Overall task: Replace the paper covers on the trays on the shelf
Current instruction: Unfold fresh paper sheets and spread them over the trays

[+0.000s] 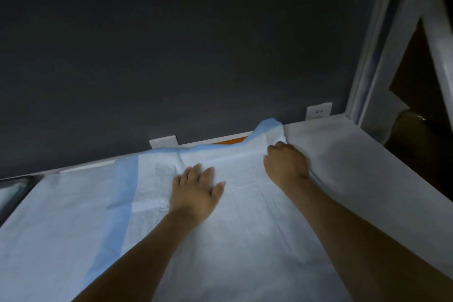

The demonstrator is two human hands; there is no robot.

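Note:
A white paper cover with blue borders [235, 203] lies spread over the shelf surface. My left hand [196, 191] rests flat on the middle of it, fingers straight and spread. My right hand [285, 163] is curled at the cover's right edge, fingers tucked under or gripping the paper near its raised far corner. A strip of orange tray [230, 141] shows at the far edge, where the cover falls short. Another white cover [343, 154] lies to the right.
A dark wall stands right behind the shelf, with two white sockets [318, 111] on it. A white shelf post [382, 39] rises at the right. A dark glossy tray edge [14, 187] shows at the far left.

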